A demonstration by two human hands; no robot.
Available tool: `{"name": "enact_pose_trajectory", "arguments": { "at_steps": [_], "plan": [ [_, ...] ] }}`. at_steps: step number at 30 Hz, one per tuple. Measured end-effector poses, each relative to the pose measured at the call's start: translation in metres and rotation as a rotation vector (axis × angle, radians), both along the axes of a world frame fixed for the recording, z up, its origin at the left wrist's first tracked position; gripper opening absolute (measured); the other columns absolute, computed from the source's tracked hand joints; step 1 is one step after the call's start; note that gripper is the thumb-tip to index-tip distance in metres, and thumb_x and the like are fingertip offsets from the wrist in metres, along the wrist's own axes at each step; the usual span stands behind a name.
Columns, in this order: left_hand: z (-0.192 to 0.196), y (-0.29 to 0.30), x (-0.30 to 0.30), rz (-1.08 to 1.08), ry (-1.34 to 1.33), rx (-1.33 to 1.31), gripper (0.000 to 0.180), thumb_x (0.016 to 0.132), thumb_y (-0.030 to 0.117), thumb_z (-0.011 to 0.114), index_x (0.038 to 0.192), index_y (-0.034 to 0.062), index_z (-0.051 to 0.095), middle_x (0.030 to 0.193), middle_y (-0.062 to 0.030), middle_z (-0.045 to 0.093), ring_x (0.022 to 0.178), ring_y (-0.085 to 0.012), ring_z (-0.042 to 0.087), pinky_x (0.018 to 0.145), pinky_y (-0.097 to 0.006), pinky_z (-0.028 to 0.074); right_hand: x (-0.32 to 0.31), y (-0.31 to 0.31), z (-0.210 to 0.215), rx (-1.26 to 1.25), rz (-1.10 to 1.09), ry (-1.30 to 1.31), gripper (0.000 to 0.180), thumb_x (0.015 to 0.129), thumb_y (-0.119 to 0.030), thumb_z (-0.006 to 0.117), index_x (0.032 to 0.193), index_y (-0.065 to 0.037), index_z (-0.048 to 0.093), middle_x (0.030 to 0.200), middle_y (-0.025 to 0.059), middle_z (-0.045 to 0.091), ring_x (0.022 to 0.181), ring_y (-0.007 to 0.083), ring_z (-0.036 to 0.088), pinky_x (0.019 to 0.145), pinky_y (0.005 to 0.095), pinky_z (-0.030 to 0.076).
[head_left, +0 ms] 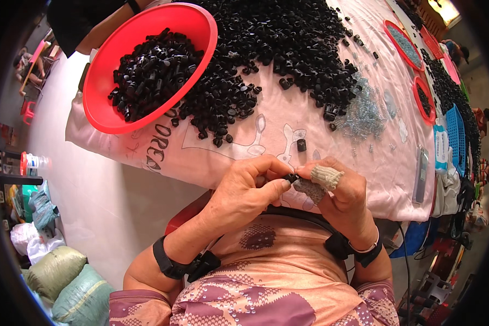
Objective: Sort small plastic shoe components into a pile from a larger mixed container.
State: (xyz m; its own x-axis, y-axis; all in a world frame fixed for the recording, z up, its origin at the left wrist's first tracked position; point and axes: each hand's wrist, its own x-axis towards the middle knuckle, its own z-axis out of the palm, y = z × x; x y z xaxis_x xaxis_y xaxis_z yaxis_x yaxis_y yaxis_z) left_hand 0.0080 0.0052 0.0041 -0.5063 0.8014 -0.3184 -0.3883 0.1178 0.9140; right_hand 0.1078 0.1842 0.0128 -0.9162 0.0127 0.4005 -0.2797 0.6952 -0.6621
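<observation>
My left hand (250,187) is closed, with thumb and fingertips pinching a small black plastic piece (291,177) over the near edge of the cloth. Against that piece come the fingertips of my right hand (346,191), also closed; whatever they pinch is too small to make out. Knitted finger covers (326,177) wrap fingers of the right hand. Just beyond both hands a single black cap (301,145) stands on the pink cloth (244,146). Farther off spreads a large heap of similar black caps (277,38), with small clear pieces (364,114) scattered at its right.
A tilted red basin (212,43) holding black pieces stands at the left, beside another person's arm (111,27). Small red-rimmed trays (433,117), a blue basket (455,138) and a flat grey strip (420,175) lie at the right. Stuffed sacks (81,293) sit on the floor.
</observation>
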Motion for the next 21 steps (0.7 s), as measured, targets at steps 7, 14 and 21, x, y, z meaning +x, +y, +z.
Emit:
{"name": "enact_pose_trajectory", "arguments": {
  "at_steps": [7,14,21],
  "plan": [
    [0.001,0.001,0.001,0.03,0.002,-0.027,0.015,0.091,0.007,0.061,0.104,-0.0013,0.063,0.08,0.0012,0.061,0.068,-0.0038,0.056,0.06,-0.02,0.048,0.003,-0.005,-0.001,-0.032,-0.021,-0.003,0.039,0.071,0.012,0.055,0.105,-0.001,0.068,0.091,0.0162,0.069,0.083,0.0314,0.069,0.071,0.0352,0.056],
    [0.003,-0.001,0.001,0.016,-0.03,-0.032,0.016,0.091,0.009,0.062,0.105,0.0001,0.063,0.08,0.0012,0.061,0.068,-0.0041,0.056,0.059,-0.02,0.046,0.004,-0.006,-0.013,-0.198,-0.048,-0.028,0.041,0.072,0.016,0.053,0.107,0.0,0.068,0.099,0.0165,0.068,0.087,0.0272,0.069,0.074,0.0318,0.056],
    [0.0,-0.001,0.001,0.027,-0.039,-0.011,0.016,0.092,0.01,0.062,0.105,0.0011,0.063,0.079,0.0017,0.061,0.068,-0.0039,0.056,0.058,-0.02,0.046,0.001,-0.008,-0.008,-0.198,-0.045,0.011,0.035,0.075,0.014,0.059,0.105,-0.002,0.068,0.094,0.0131,0.064,0.084,0.0239,0.068,0.072,0.0286,0.054]
  ]
}}
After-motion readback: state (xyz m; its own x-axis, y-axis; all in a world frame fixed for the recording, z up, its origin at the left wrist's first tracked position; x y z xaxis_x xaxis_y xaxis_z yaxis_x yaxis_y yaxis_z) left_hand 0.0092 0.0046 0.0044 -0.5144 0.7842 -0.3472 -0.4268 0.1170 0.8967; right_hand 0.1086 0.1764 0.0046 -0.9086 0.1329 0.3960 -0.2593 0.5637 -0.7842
